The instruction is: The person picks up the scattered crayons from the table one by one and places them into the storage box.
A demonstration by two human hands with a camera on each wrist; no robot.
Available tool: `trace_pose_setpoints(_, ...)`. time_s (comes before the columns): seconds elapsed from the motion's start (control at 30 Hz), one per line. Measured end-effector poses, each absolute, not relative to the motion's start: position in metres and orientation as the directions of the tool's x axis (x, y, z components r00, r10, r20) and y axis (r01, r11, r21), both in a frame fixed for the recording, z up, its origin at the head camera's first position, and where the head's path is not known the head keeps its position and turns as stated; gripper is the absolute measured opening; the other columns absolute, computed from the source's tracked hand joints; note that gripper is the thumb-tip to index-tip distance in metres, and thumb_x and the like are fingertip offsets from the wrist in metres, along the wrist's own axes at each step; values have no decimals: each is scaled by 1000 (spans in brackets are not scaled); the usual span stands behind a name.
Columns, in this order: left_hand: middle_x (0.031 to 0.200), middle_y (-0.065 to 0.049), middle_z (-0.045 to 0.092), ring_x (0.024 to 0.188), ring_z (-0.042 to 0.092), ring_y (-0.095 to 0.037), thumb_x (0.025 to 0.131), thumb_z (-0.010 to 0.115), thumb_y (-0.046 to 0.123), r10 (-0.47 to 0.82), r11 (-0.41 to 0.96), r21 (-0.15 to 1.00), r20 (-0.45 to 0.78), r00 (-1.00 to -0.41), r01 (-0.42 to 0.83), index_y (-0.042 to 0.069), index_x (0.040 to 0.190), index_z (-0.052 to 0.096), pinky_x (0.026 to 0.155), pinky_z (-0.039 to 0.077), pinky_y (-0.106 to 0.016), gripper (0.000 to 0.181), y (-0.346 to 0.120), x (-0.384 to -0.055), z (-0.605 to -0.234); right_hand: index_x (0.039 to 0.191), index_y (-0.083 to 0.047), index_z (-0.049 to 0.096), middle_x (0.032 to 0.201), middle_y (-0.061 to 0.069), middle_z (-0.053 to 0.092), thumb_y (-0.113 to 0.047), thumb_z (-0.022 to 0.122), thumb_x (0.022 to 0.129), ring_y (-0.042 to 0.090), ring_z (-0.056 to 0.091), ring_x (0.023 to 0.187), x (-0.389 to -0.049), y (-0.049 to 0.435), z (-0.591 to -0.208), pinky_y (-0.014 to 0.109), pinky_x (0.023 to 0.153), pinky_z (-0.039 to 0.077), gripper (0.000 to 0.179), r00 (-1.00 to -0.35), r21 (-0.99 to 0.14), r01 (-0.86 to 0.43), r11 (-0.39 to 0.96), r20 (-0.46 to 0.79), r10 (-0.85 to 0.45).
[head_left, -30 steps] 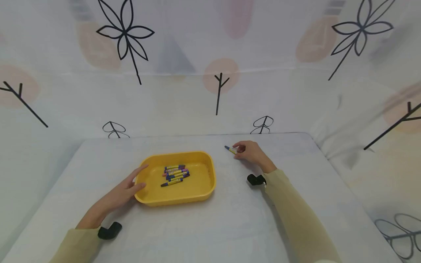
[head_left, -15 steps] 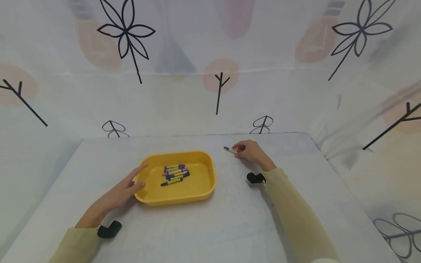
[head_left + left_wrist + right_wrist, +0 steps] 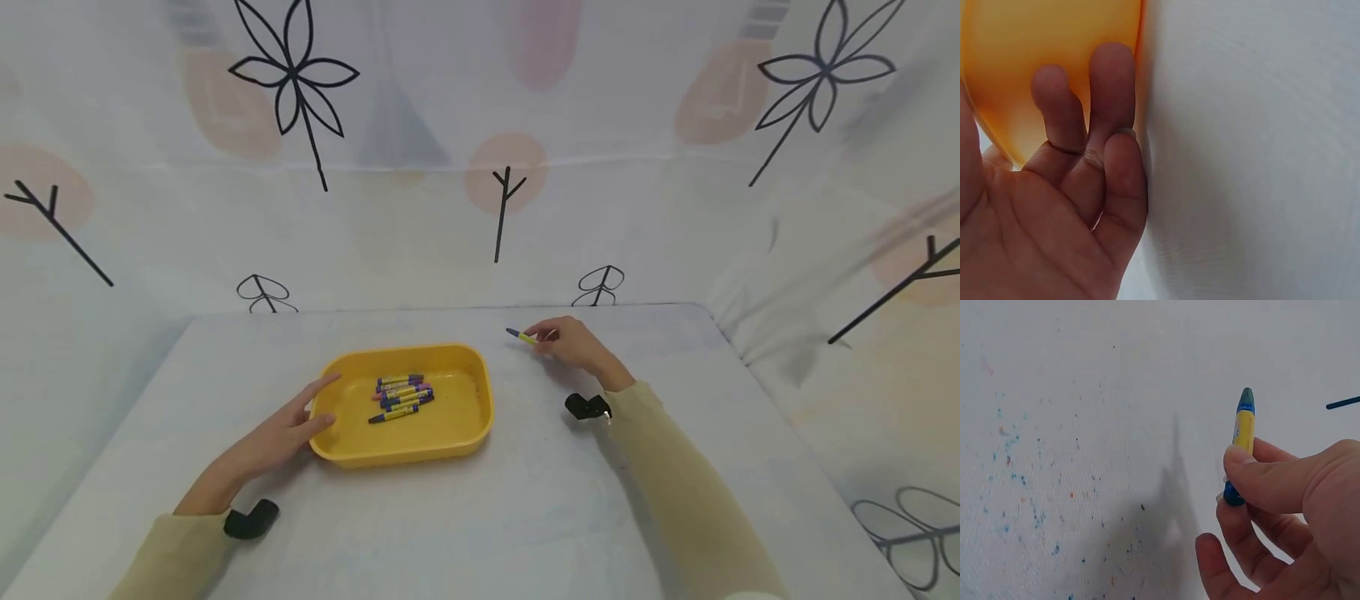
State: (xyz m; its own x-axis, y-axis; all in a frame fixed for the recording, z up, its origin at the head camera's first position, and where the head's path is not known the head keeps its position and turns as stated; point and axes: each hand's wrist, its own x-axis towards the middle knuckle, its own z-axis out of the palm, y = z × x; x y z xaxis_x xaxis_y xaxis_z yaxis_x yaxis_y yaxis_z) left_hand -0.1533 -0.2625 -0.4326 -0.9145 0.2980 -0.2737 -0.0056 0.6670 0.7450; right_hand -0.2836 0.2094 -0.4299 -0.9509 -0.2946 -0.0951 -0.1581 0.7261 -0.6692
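My right hand [image 3: 573, 343] pinches a crayon [image 3: 519, 335] between thumb and fingers, over the tabletop right of the tray. In the right wrist view this crayon [image 3: 1244, 430] has a yellow wrapper, blue bands and a dark greenish tip that points away from the palm. With my left hand [image 3: 273, 437] I hold the left end of a yellow tray [image 3: 457, 400], the thumb over the rim. Fingers [image 3: 1113, 84] lie against the outer tray wall [image 3: 1041, 31] in the left wrist view. Several yellow-wrapped crayons [image 3: 401, 396] lie side by side in the tray's middle.
A white cloth covers the table [image 3: 480, 525], and its far edge meets a patterned cloth backdrop [image 3: 390, 225]. Small coloured specks [image 3: 1038, 512] dot the white surface in the right wrist view. Black camera mounts [image 3: 252, 521] sit at both wrists.
My right hand has risen slightly with the crayon, whose tip has shifted a little up and left. The left hand and the tray have stayed in place.
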Motion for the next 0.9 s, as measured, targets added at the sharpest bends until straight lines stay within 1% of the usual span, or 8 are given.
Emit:
trace_pose_setpoints(0.07, 143, -20, 38, 93, 54, -25, 101, 55, 45, 298, 669, 744, -278, -913, -8, 28, 160, 17, 80, 44, -38, 72, -262, -154, -433, 126, -11, 69, 112, 10, 63, -7, 65, 94, 29, 57, 106, -281, 207, -428, 43, 91, 44, 33, -949, -682, -161, 713, -91, -301)
trace_pose_setpoints(0.23, 137, -20, 42, 92, 54, -25, 101, 55, 45, 295, 670, 742, -284, -912, -14, 28, 160, 17, 78, 44, -38, 72, -261, -154, -433, 124, -11, 69, 114, 11, 63, -9, 62, 96, 30, 57, 111, -273, 196, -416, 45, 94, 45, 28, -944, -725, -185, 664, -56, -325)
trace_pose_setpoints(0.33, 143, -21, 38, 95, 54, -27, 101, 55, 45, 290, 671, 741, -282, -914, -15, 28, 160, 17, 80, 45, -39, 72, -261, -154, -432, 123, -11, 68, 116, 10, 63, -9, 61, 98, 29, 57, 110, -268, 186, -406, 45, 92, 47, 26, -933, -742, -216, 634, -33, -357)
trace_pose_setpoints(0.43, 151, -21, 30, 99, 53, -27, 101, 55, 46, 280, 676, 736, -283, -918, -21, 28, 160, 17, 83, 45, -40, 73, -260, -153, -431, 123, -12, 66, 117, 7, 62, -11, 60, 100, 26, 57, 109, -264, 173, -396, 43, 91, 48, 24, -917, -741, -251, 622, -23, -397)
trace_pose_setpoints(0.5, 151, -22, 30, 98, 53, -27, 100, 55, 46, 276, 674, 739, -285, -918, -26, 29, 160, 17, 83, 46, -40, 73, -260, -153, -431, 124, -11, 66, 117, 7, 62, -12, 59, 101, 25, 57, 108, -259, 163, -387, 43, 91, 48, 24, -906, -743, -272, 612, -17, -424)
trace_pose_setpoints(0.67, 144, -21, 37, 93, 55, -25, 100, 57, 46, 278, 659, 751, -289, -916, -37, 29, 160, 17, 80, 45, -38, 74, -260, -153, -431, 124, -8, 65, 118, 10, 63, -11, 57, 102, 25, 58, 104, -249, 139, -367, 42, 88, 49, 24, -863, -737, -367, 567, 42, -503)
trace_pose_setpoints(0.77, 134, -19, 44, 90, 55, -24, 100, 56, 45, 279, 655, 755, -295, -914, -44, 30, 160, 17, 78, 44, -37, 74, -260, -152, -432, 122, -8, 65, 116, 8, 63, -10, 57, 102, 23, 58, 102, -247, 124, -360, 37, 86, 51, 22, -842, -727, -414, 548, 77, -534)
trace_pose_setpoints(0.9, 127, -17, 47, 87, 55, -24, 100, 56, 45, 282, 656, 754, -291, -914, -37, 30, 160, 17, 77, 43, -37, 73, -261, -153, -432, 122, -8, 66, 115, 6, 64, -9, 57, 101, 21, 59, 101, -249, 105, -357, 33, 86, 51, 22, -818, -722, -459, 518, 116, -563)
